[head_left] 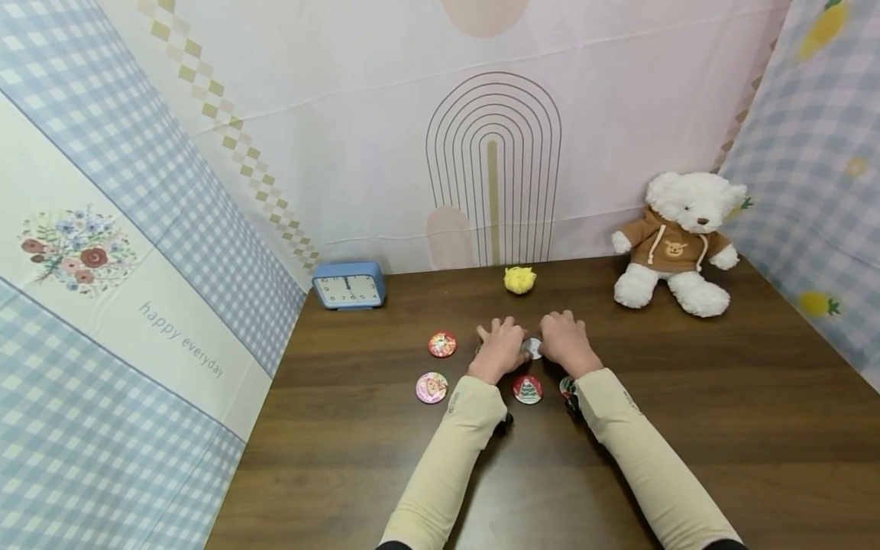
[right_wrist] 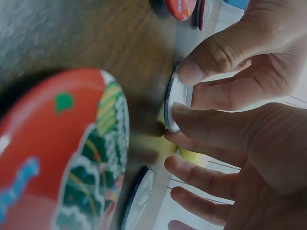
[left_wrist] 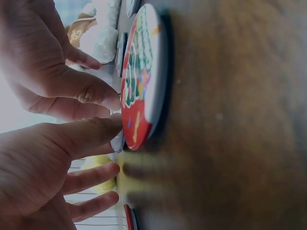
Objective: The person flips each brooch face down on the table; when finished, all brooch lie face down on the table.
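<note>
Both hands meet over a small round badge (head_left: 532, 349), its silvery white face up in the head view. My left hand (head_left: 502, 350) pinches its left side with thumb and fingers, and my right hand (head_left: 567, 344) pinches its right side. In the right wrist view the thumbs lie on the badge's face (right_wrist: 180, 93), the left hand (right_wrist: 249, 62) above and the right hand (right_wrist: 259, 153) below. The left wrist view shows only a sliver of it (left_wrist: 116, 142), between the left hand (left_wrist: 43, 163) and right hand (left_wrist: 53, 67).
Nearer stand a red tree badge (head_left: 527, 389) and another badge (head_left: 567, 387) partly under the right cuff. Left lie a red badge (head_left: 442, 344) and a pink one (head_left: 431, 388). Behind are a blue clock (head_left: 349, 286), yellow ball (head_left: 519, 280) and white bear (head_left: 677, 244).
</note>
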`<control>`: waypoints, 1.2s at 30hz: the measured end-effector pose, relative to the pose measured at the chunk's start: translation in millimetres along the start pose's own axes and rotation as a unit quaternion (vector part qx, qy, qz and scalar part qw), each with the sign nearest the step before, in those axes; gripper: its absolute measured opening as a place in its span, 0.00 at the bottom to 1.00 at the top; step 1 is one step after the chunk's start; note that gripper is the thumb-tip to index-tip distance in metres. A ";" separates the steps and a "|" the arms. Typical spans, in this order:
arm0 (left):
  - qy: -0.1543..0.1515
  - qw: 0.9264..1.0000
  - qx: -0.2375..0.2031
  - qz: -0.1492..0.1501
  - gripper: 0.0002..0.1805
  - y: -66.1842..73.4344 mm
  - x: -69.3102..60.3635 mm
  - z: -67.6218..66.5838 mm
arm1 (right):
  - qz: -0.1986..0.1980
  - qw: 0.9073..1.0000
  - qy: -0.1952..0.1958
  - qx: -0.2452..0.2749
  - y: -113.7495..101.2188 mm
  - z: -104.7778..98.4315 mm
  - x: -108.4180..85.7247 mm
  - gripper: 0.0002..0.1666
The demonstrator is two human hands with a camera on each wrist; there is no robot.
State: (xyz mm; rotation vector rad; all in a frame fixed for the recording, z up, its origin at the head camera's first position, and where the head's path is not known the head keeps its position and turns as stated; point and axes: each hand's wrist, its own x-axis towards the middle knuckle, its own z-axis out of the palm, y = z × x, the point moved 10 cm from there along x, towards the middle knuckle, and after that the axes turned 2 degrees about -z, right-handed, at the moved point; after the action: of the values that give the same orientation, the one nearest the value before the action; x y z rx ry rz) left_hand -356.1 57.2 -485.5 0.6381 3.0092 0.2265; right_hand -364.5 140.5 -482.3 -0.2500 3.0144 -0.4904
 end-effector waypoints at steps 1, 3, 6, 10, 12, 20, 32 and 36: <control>-0.001 1.000 -0.001 -0.001 0.12 -0.6 -0.5 0.4 | 0.000 1.000 0.002 0.001 -0.6 0.0 -0.4 0.02; -0.002 1.000 0.003 -0.002 0.11 -1.5 -1.2 0.9 | -0.001 1.000 0.004 0.003 -1.9 0.2 -1.2 0.02; -0.001 1.000 0.011 -0.002 0.09 -1.5 -1.7 0.6 | -0.004 1.000 0.010 0.003 -3.6 -0.6 -1.6 0.02; 0.000 1.000 0.017 -0.002 0.07 -0.8 -2.0 -1.5 | -0.002 1.000 0.009 0.004 -5.9 -2.0 -2.6 0.06; 0.002 1.000 0.019 -0.003 0.07 -0.9 -2.4 -3.1 | 0.002 1.000 0.005 0.004 -6.8 -2.7 -3.7 0.05; 0.012 0.999 0.027 -0.011 0.12 -6.1 -7.1 -7.8 | -0.019 0.999 0.027 0.003 -17.9 -11.9 -6.1 0.08; 0.001 1.000 0.015 -0.012 0.18 -16.0 -12.1 -2.9 | -0.037 0.999 0.031 0.006 -31.1 -11.3 -7.3 0.09; -0.009 1.000 0.012 -0.015 0.21 -22.7 -15.3 -2.0 | -0.039 0.999 0.018 0.011 -36.7 -5.7 -5.3 0.11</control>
State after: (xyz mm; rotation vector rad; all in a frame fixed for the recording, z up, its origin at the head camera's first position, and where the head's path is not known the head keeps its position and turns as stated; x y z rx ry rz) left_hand -351.3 30.2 -486.6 0.5941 3.0065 0.1828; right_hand -354.4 108.8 -464.9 -0.3621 3.0420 -0.5413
